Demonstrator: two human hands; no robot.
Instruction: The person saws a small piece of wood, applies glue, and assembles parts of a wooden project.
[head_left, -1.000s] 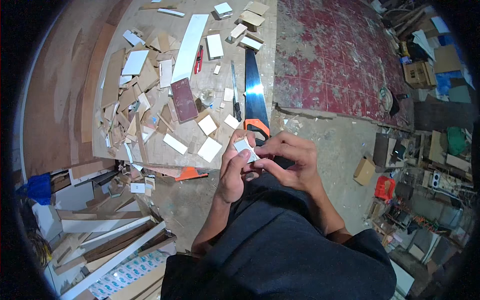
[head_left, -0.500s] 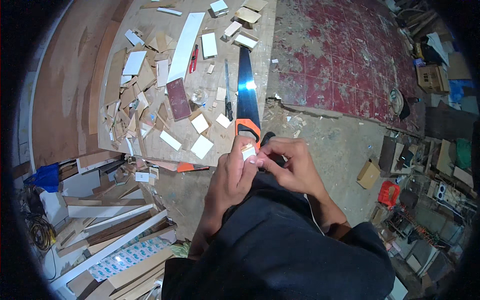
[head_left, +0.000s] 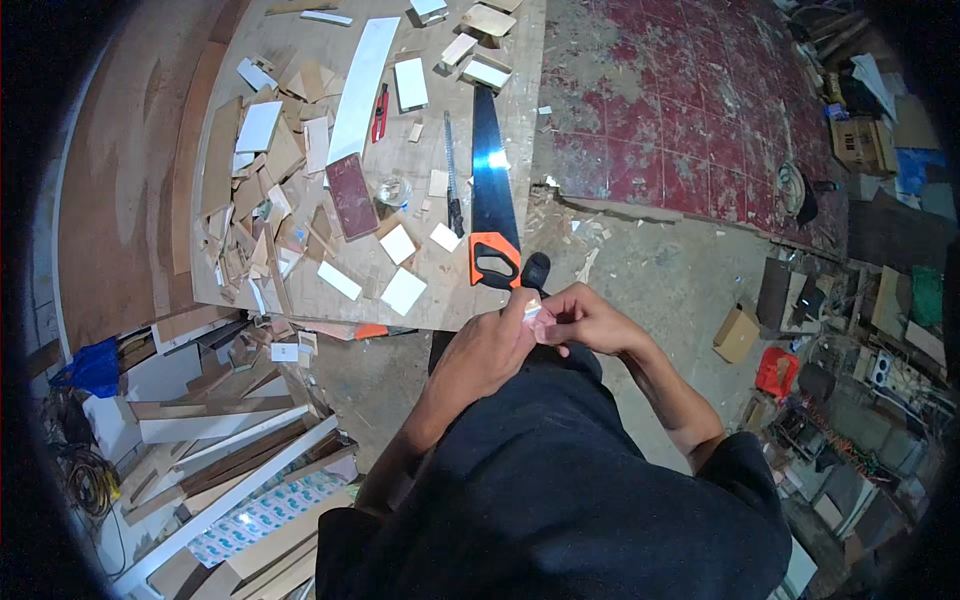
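Observation:
Close to my body, just off the table's near edge, my left hand point(head_left: 488, 348) pinches a small white block point(head_left: 533, 309). A pale wood-coloured patch shows on the block, and fingers cover much of it. From the other side, my right hand point(head_left: 590, 318) has its thumb and fingers closed at the same block. Beyond my hands lies a handsaw with an orange-and-black handle point(head_left: 493, 258), its blade pointing away from me. Left of its blade is a narrow saw-like blade with a black handle point(head_left: 454, 205).
The wooden table point(head_left: 300, 20) carries many white-faced offcuts point(head_left: 404, 292), a dark red block point(head_left: 352, 197), a red cutter point(head_left: 380, 113) and a clear round container point(head_left: 394, 190). Boards point(head_left: 220, 430) are piled at lower left. A cardboard box point(head_left: 737, 333) and red container point(head_left: 776, 372) stand right.
Both hands have shifted slightly right with the small block, which has turned between my fingers. The saw handle shows more fully now. The whole view has shifted a little.

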